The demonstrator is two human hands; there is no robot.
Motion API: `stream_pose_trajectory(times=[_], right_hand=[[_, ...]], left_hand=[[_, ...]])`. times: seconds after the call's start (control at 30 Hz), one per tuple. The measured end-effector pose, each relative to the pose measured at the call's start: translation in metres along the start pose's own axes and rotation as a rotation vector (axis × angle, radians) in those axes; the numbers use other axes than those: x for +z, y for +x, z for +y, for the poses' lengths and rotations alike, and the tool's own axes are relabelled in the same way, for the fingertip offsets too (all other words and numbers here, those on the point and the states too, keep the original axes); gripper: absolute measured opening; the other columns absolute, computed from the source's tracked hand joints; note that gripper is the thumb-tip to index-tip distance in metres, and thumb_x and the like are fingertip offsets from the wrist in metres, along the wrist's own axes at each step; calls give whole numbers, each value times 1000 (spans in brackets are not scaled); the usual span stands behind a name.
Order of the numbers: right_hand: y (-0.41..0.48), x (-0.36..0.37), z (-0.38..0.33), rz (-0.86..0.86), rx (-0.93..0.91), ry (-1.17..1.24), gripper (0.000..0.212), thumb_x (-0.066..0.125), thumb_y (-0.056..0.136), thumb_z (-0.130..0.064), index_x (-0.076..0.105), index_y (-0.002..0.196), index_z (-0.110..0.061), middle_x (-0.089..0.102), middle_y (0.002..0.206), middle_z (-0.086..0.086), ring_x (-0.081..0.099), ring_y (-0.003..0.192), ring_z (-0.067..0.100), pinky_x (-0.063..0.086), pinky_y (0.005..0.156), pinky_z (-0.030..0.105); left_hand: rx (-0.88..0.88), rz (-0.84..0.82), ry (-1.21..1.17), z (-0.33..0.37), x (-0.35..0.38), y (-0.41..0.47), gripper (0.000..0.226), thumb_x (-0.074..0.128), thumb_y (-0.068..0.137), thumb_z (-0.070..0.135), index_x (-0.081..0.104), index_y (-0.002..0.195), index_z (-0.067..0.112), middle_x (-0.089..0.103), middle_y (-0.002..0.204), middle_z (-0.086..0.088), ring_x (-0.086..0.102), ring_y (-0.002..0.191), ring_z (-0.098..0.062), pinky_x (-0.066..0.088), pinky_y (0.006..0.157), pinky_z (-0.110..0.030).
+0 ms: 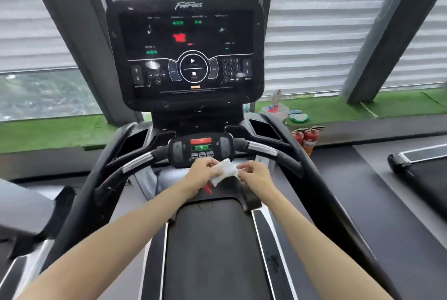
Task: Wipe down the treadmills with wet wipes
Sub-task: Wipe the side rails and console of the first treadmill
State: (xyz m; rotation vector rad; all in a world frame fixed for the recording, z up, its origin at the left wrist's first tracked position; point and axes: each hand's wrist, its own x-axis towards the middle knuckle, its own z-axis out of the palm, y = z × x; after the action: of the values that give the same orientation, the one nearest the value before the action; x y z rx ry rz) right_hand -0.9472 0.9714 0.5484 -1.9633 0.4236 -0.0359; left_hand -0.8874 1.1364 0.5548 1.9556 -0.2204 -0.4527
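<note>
Wet wipe (pixel 223 170) is pinched at opposite edges by left hand (pixel 202 174) and right hand (pixel 254 174), just below the handlebar control pad (pixel 201 147) on the treadmill (pixel 212 251), probably to spread a fresh face for wiping.

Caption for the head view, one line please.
Left hand and right hand hold a white wet wipe between them in front of the treadmill's handlebar control panel, below the lit console.

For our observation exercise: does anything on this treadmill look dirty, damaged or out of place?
Yes. A pale smudge sits low on the left of the console screen, and dark blotches mark the right side rail beside the belt: grime, probably. The left hand and right hand pinch the wipe.
</note>
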Motion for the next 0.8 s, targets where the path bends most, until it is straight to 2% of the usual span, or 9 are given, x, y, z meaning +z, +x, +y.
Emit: stream_pose_trajectory(times=[0.13,0.27,0.33,0.4,0.47,0.53,0.63,0.7,0.8], right_hand=[[41,-4,-11,53,-118,-113,20,55,87,-4,66,89,-21,64,78,-2,62,76,16,48,75,26],[94,-26,-16,152,-154,-124,21,53,90,-1,68,96,-14,62,78,-5,59,72,8,38,61,4],[123,-33,-16,129,-156,-118,21,51,91,-1,67,98,-14,60,80,-5,54,66,2,37,56,2],[150,-33,-16,88,-168,-155,23,51,91,-3,68,101,-14,63,86,-3,56,70,5,39,59,3],[171,-30,-14,39,-161,-169,25,50,90,-5,69,103,-14,64,92,-4,60,81,10,44,68,10],[187,-27,-9,-24,-151,-192,27,49,91,-7,68,109,-12,66,101,-2,61,96,15,50,84,26],[202,-26,-2,-97,-154,-298,33,48,92,-11,65,120,-13,65,118,3,57,113,19,46,97,36],[210,-24,2,-126,-177,-375,36,47,93,-11,62,125,-13,62,127,1,52,121,20,42,100,33],[222,-19,6,-121,-244,-493,40,47,94,-9,57,132,-13,52,141,0,43,131,20,36,104,31]], left_hand=[[87,143,-17,20,-23,42,16,63,83,-3,65,80,12,60,72,2,53,68,-11,43,57,-15],[124,229,-23,44,-36,87,8,63,85,1,64,88,8,60,75,3,53,65,-7,40,54,-10],[109,271,-13,50,-46,110,6,64,85,5,65,88,10,62,80,3,55,69,-8,42,60,-14],[93,291,40,53,-55,132,6,67,85,9,65,85,15,63,82,2,56,73,-11,42,65,-20],[67,278,135,54,-61,152,4,67,84,11,66,85,15,66,83,-2,57,74,-13,42,65,-22],[62,238,245,58,-60,169,4,67,84,14,68,87,13,69,84,-7,61,74,-17,43,65,-24],[80,127,417,60,-47,194,2,65,84,18,67,83,19,68,80,-4,63,74,-22,44,64,-28],[227,48,708,56,-36,212,9,59,86,11,65,86,17,61,86,3,61,80,-22,43,65,-29],[793,-38,1237,52,-27,238,18,56,73,-2,64,80,12,58,80,-2,59,74,-22,47,59,-29]])
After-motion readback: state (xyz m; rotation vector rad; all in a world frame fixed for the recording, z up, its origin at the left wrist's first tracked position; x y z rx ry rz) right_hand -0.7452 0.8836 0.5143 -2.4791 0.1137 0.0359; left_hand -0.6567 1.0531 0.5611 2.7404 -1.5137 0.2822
